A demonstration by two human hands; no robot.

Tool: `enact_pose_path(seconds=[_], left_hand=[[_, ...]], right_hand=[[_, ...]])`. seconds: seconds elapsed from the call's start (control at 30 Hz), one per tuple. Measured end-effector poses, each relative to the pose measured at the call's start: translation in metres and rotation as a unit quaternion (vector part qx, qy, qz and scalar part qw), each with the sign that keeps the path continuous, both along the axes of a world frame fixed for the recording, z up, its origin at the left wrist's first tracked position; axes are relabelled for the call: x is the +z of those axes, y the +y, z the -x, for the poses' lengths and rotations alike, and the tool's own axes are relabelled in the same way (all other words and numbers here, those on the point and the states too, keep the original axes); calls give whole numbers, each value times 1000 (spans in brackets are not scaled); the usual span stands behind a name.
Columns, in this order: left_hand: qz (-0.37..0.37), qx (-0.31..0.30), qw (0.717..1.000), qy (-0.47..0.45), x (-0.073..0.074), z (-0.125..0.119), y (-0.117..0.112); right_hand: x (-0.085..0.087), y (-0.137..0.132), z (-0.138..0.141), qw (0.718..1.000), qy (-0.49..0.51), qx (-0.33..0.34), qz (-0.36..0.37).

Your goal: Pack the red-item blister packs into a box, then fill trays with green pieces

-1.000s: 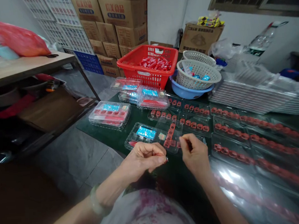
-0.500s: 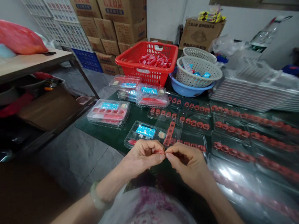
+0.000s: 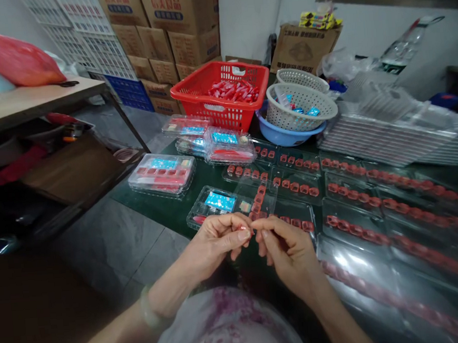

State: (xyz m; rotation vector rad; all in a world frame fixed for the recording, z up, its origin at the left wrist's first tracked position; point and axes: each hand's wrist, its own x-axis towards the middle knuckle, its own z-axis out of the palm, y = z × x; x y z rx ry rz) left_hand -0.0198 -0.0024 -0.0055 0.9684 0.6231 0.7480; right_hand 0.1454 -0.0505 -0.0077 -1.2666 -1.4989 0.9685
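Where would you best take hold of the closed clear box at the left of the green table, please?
I would come from above and clasp the closed clear box across its two long rims: it lies flat and low with the lid shut, apart from the other boxes, with bare green table along its near side.

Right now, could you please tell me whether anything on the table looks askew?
Only the nearest open clear tray: its column of red pieces runs crosswise to the rows in the neighbouring trays. Nothing looks spilled.
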Motion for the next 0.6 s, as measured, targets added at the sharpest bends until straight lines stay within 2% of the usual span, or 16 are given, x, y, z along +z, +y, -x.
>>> enact_pose_path(seconds=[0.23,0.4,0.5,0.6], left_hand=[[-32,-17,999,39,-4,-1,4],[-94,-38,993,63,4,-2,5],[-102,-63,992,48,5,0,5],[-60,-98,993,23,2,2,3]], right_hand=[[10,0,3,998,-55,-4,20],[7,6,0,991,-133,15,-22],[-4,12,-6,987,-151,-35,-28],[-10,14,-13,990,-111,-88,-2]])
